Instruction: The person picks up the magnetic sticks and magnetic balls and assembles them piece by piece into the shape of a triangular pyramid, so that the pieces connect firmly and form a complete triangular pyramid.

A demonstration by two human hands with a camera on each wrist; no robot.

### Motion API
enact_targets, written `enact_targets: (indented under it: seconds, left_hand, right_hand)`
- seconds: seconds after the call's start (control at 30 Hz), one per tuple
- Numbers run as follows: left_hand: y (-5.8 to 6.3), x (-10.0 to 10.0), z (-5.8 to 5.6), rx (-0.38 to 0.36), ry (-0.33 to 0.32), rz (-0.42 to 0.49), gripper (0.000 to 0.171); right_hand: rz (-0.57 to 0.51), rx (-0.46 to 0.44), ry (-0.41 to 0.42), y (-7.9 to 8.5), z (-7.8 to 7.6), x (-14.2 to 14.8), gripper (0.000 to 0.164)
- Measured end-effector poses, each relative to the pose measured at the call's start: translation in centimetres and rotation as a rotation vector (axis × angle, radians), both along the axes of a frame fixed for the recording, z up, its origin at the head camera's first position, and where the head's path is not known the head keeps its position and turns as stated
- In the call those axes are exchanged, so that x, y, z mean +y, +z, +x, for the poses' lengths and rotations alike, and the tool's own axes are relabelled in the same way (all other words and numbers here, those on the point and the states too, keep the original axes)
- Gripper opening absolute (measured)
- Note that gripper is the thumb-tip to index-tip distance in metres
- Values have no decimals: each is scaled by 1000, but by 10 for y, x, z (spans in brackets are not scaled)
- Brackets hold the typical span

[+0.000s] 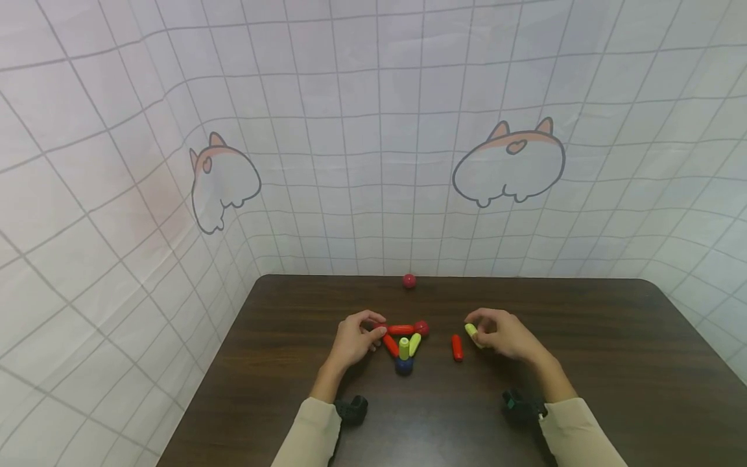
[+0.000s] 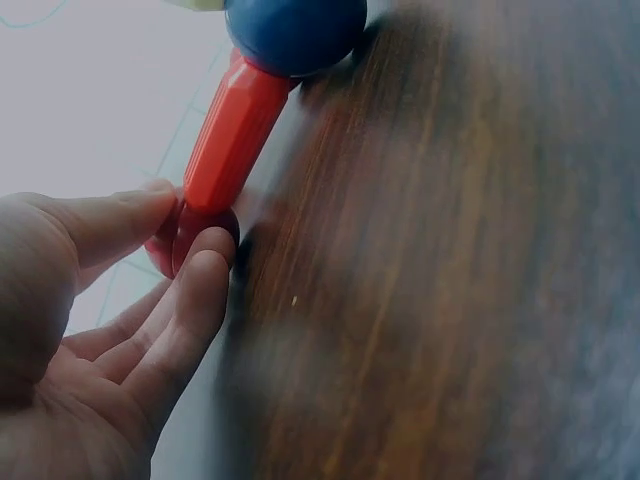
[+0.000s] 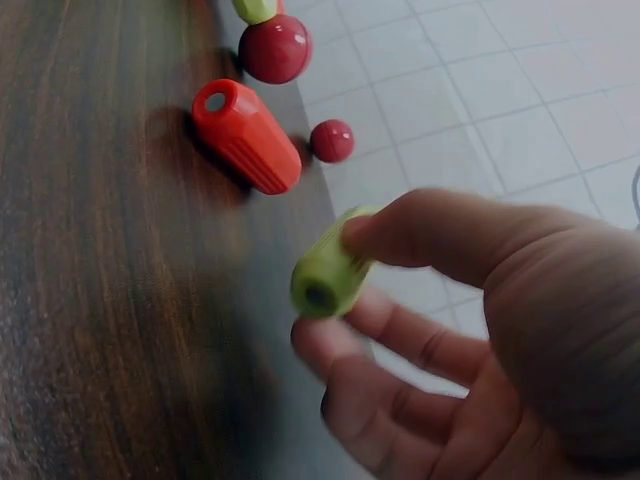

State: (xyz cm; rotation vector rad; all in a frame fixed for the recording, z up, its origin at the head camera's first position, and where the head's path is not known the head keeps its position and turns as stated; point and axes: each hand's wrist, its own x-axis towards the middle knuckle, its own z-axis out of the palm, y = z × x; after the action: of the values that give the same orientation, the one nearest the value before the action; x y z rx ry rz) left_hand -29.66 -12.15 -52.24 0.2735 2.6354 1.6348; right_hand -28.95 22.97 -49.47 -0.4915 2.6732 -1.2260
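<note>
My left hand (image 1: pixel 352 340) pinches a red ball (image 2: pixel 207 237) at the left corner of a triangle built from rods and balls. A red rod (image 2: pixel 237 135) runs from that ball to a dark blue ball (image 1: pixel 404 366) at the near corner. Another red rod (image 1: pixel 400 329) leads to the red ball (image 1: pixel 421 328) at the right corner. One yellow-green rod (image 1: pixel 415 344) joins that corner and the blue ball, and a second yellow-green rod (image 1: pixel 404 349) stands up from the blue ball. Between thumb and fingers, my right hand (image 1: pixel 503 334) holds a loose yellow-green rod (image 3: pixel 335 265).
A loose red rod (image 1: pixel 457 348) lies between the triangle and my right hand. Farther off, a single red ball (image 1: pixel 409 281) sits by the back edge of the dark wooden table (image 1: pixel 583 337). A white gridded cloth (image 1: pixel 350 162) hangs behind the table.
</note>
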Motion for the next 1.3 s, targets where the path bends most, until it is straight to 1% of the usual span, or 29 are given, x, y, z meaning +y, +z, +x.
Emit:
enact_targets:
  seconds: [0.17,0.5,0.63,0.77,0.9,0.97,1.07,1.1,1.2,1.27,1.3]
  left_hand:
    - [0,1,1,7,4,7,19]
    - [-2,5,1,25,7,27,18]
    - [-2,6,2,34,-27,2,22]
    - [1,5,4,42,-73,-52,34]
    - [4,5,6,33,-133,-69,42]
    - [6,3,7,31,-178,-57,46]
    - [7,-1,6,15,-275,-34,56]
    - [8,-3,7,0,-314,-25,60]
    - [11,-6,6,-48,-425,-28,71]
    - [11,-6,6,-70,-465,-48,77]
    - [11,-6,6,-78,-468,-64,81]
  right_hand:
    - [-89,30,22,3,-1,-2,32]
    - [-175,78,26,5,-1,-10,32]
    - [-229,105,18,5,1,-20,31]
    - [-257,139,-9,3,1,-30,32]
    - [-272,152,-28,2,4,-39,33]
    - [-274,154,-34,1,4,-42,33]
    - [-268,154,-32,0,5,-47,32]
    - [-267,154,-28,4,8,-49,31]
    - [-277,159,-24,2,8,-50,32]
    - [-284,164,-25,2,7,-51,31]
    - [-290,171,-24,1,7,-50,31]
